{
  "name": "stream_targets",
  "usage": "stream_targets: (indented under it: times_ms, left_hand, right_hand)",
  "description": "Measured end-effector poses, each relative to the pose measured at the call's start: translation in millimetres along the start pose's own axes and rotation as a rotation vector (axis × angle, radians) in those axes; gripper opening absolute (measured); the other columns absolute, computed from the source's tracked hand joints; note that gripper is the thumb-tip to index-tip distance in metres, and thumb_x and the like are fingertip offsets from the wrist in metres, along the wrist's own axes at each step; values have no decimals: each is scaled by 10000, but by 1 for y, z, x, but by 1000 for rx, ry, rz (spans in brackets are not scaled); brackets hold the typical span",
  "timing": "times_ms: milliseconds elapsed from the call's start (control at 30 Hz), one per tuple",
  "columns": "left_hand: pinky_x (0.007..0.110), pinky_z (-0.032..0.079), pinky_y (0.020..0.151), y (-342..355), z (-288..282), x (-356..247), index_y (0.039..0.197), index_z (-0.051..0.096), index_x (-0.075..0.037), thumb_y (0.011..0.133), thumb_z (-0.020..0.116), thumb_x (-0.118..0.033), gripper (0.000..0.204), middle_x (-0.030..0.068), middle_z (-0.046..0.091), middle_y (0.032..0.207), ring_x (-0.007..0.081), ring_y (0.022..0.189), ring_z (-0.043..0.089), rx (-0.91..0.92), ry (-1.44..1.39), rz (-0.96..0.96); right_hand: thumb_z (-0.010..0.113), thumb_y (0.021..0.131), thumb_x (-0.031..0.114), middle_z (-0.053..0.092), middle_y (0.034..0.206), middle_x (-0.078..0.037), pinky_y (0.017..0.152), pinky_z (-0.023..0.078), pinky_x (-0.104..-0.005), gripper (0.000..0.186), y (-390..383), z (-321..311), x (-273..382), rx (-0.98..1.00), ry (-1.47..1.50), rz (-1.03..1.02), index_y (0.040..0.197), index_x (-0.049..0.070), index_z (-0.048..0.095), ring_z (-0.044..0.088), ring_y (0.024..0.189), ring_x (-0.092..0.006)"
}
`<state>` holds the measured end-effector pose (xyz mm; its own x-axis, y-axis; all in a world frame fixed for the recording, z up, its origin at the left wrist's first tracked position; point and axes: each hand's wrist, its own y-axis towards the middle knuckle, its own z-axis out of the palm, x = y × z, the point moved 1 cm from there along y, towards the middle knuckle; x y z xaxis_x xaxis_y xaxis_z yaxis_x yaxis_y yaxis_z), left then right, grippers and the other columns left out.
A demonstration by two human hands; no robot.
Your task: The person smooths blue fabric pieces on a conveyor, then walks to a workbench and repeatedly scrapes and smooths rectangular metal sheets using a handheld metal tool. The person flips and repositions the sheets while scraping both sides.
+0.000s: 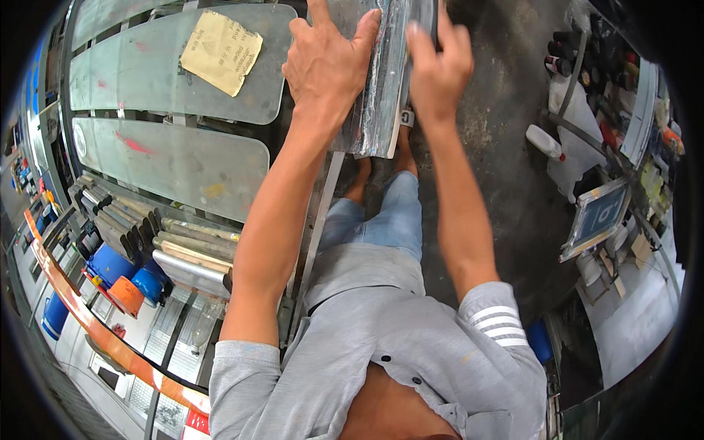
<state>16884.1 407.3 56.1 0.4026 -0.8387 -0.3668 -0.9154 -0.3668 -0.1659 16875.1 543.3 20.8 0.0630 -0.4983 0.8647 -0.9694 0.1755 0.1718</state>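
Long grey frame (384, 88), axis fore-aft, lies btwn hands, nr R edge of surface (176, 165). L hand (328, 66), fingers spread, touches its L side; R hand (441, 73) blurred, fingers curled, hold unclear.

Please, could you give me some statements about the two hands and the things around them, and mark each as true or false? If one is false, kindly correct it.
1. The left hand is at the long grey piece. True.
2. The yellowish paper lies to the right of the right hand. False: it lies on a frosted panel, to the left of the left hand.
3. The white bottle with a red cap is to the right of both hands. True.
4. The right hand shows sharply. False: it is blurred.
5. White stripes cross the right sleeve. True.
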Motion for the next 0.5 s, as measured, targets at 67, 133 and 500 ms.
stream_targets:
  times_ms: [67, 133, 500]
  left_hand:
    - [554, 506, 813, 0, -1, 3, 1558, 276, -82, 895, 504, -727, 953, 298, 594, 1104, 509, 968, 641, -19, -11, -10]
    - [555, 505, 812, 2, -1, 1, 1559, 273, -84, 896, 508, -724, 952, 296, 594, 1096, 509, 965, 641, -14, -5, -10]
    - [570, 495, 837, 0, -2, -4, 1553, 287, -87, 893, 524, -714, 940, 300, 606, 1113, 512, 988, 637, -29, 18, 37]
  right_hand:
    - [684, 850, 138, 538, 815, -128, 689, 467, -363, 499, -63, -8, -5, -43, 143, -3, 1334, 27, 626, 540, 729, -249]
    - [664, 866, 72, 570, 848, -62, 740, 465, -314, 495, -57, -8, -5, -26, 120, 51, 1359, 77, 624, 564, 773, -163]
    - [697, 844, 217, 591, 801, -162, 720, 479, -426, 491, 28, 7, -13, -79, -83, -178, 1322, 112, 648, 544, 745, -297]
